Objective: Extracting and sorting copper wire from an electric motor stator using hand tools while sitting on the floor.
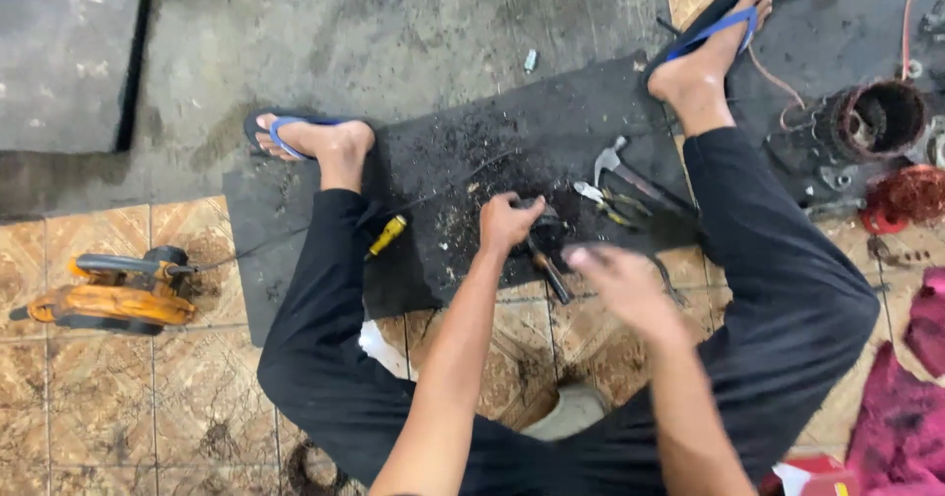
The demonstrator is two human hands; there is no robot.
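Black rubber mat (551, 122) lies under a small dark part (546, 230); the left hand (507, 222) grips it, the blurred right hand (620, 279) holds a tool (549, 270).

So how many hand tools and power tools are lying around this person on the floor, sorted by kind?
Hammers: 1, the claw hammer on the black mat
Pliers: 1, the yellow-handled pliers
Screwdrivers: 1, the yellow-handled screwdriver
Power tools: 1, the orange power tool on the tiles
Total: 4

The left hand and blurred right hand hide anything under them.
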